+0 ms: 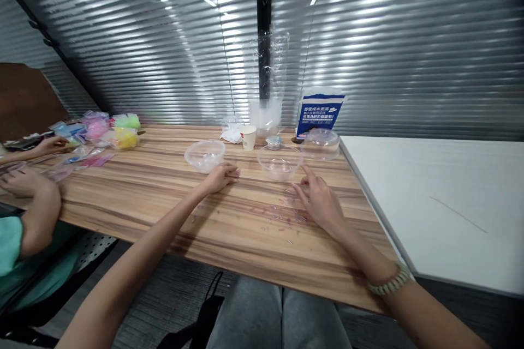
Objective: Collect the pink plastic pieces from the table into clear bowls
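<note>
My left hand [221,177] is closed beside a frosted plastic bowl [205,163]. Something small and pinkish shows at its fingertips, too small to make out. My right hand [321,199] has its index finger and thumb apart. The index fingertip is by the rim of a clear plastic bowl [280,169]; whether it touches I cannot tell. Small pink and clear bits [289,219] lie scattered on the wooden table in front of that bowl, to the left of my right hand.
Behind the bowls are a paper cup [248,138], a clear bag [266,114], a clear lidded tub or dome [321,144] and a blue-and-white packet [320,115]. At left, a co-worker's hands are among colourful bags [97,130]. A white table [446,191] adjoins on the right.
</note>
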Action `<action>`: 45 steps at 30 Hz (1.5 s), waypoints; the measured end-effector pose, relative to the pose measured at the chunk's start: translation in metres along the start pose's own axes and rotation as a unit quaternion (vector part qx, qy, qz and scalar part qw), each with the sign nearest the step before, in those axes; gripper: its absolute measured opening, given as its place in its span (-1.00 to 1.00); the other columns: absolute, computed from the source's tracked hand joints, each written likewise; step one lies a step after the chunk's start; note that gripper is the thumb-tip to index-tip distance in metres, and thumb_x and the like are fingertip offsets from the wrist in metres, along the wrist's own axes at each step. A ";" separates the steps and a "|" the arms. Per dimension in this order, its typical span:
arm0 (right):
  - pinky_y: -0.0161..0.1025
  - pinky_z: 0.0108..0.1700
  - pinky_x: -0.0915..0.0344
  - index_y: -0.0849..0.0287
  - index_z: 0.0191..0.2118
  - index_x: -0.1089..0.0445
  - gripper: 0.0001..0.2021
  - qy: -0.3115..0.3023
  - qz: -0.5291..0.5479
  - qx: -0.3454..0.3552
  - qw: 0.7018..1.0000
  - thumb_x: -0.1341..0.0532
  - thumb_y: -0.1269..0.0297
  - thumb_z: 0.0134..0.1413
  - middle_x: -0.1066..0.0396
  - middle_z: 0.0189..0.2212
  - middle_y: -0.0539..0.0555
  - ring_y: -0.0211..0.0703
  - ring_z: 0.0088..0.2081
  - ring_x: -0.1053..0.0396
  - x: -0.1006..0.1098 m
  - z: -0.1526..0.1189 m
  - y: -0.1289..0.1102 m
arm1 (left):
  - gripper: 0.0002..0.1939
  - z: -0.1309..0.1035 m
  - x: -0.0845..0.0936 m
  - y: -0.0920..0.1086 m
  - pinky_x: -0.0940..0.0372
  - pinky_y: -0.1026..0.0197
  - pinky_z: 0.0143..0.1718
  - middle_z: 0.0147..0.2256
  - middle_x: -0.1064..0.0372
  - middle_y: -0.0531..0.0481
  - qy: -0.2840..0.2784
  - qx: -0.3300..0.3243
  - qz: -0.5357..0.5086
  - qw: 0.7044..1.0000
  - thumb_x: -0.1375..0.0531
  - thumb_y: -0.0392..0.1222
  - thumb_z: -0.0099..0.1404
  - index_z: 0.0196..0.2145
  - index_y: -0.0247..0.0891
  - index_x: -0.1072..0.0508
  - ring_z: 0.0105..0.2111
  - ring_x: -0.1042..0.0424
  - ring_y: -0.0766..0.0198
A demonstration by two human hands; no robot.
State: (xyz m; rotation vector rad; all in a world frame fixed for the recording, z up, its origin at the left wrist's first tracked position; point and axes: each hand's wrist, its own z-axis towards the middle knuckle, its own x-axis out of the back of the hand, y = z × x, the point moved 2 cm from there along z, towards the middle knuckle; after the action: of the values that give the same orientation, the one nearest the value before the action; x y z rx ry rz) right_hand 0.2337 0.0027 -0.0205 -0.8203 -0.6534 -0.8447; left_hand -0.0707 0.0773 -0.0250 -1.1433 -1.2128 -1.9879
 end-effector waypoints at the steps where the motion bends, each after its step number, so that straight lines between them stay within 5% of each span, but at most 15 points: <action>1: -0.08 -0.22 -0.33 0.26 0.19 -0.02 -0.52 0.005 -0.002 0.007 1.000 0.00 0.17 0.21 -0.40 -0.29 0.18 0.03 -0.22 -0.36 0.000 0.000 0.000 | -0.68 0.004 -0.002 0.001 -0.32 0.17 -0.14 -0.16 -0.40 -0.13 -0.001 -0.003 -0.006 1.000 -0.21 -0.21 0.08 -0.16 -0.28 -0.46 -0.19 -0.40 0.15; 10: -0.17 -0.27 -0.37 0.16 0.11 -0.16 -0.64 0.027 -0.056 0.050 0.997 0.02 0.25 0.22 -0.28 -0.06 0.20 -0.02 -0.13 -0.34 -0.006 0.004 -0.003 | -0.90 0.015 -0.004 0.006 -0.30 0.28 -0.30 -0.38 -0.43 -0.06 0.001 -0.017 -0.038 0.999 -0.17 -0.31 0.09 -0.40 -0.34 -0.48 -0.38 -0.40 0.29; 25: -0.09 -0.20 -0.39 0.15 0.12 -0.16 -0.63 0.009 -0.068 0.066 0.996 0.02 0.32 0.20 -0.16 0.10 0.23 0.04 -0.05 -0.31 -0.010 0.009 -0.003 | -0.80 0.015 -0.014 0.007 -0.24 0.21 -0.18 -0.35 -0.40 -0.08 0.029 -0.066 -0.016 0.997 -0.02 -0.31 0.23 -0.42 -0.31 -0.43 -0.30 -0.34 0.25; 31: -0.04 0.02 -0.28 0.19 0.16 -0.10 -0.60 -0.007 -0.037 0.093 0.995 0.06 0.37 0.22 -0.16 0.13 0.20 0.01 0.10 -0.19 -0.013 0.011 0.001 | -0.82 0.020 -0.011 0.007 -0.25 0.21 -0.22 -0.39 -0.42 -0.05 0.022 -0.050 -0.028 0.998 -0.04 -0.29 0.20 -0.42 -0.30 -0.43 -0.34 -0.36 0.25; 37: -0.03 0.01 -0.30 0.22 0.11 -0.15 -0.64 0.012 0.022 0.137 0.990 0.07 0.42 0.20 -0.19 0.06 0.25 -0.01 0.07 -0.21 -0.020 0.012 0.005 | -0.85 0.019 -0.008 0.006 -0.29 0.22 -0.30 -0.41 -0.44 -0.08 0.068 -0.010 -0.071 0.995 -0.11 -0.23 0.15 -0.42 -0.34 -0.44 -0.37 -0.39 0.23; 42: -0.07 -0.08 -0.35 0.25 0.00 -0.24 -0.71 0.026 0.033 0.152 0.987 0.05 0.43 0.20 -0.25 -0.09 0.24 -0.03 -0.06 -0.29 -0.017 0.012 0.000 | -0.79 0.035 0.005 0.039 -0.31 0.22 -0.22 -0.30 -0.44 -0.14 0.146 0.000 -0.117 0.982 -0.10 -0.15 0.21 -0.33 -0.37 -0.42 -0.27 -0.41 0.23; 45: -0.11 -0.12 -0.35 0.22 -0.09 -0.30 -0.74 0.028 0.035 0.158 0.986 0.06 0.44 0.21 -0.27 -0.15 0.21 -0.06 -0.10 -0.29 -0.013 0.010 -0.005 | -0.83 0.052 0.008 0.077 -0.30 0.23 -0.21 -0.33 -0.45 -0.11 0.141 -0.065 -0.156 0.976 -0.14 -0.18 0.19 -0.36 -0.36 -0.45 -0.28 -0.41 0.24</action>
State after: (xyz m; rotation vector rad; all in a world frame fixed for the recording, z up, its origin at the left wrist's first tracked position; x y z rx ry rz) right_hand 0.2210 0.0143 -0.0238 -0.5285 -0.6842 -0.6758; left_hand 0.0057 0.0889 0.0276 -0.7255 -1.1825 -2.3975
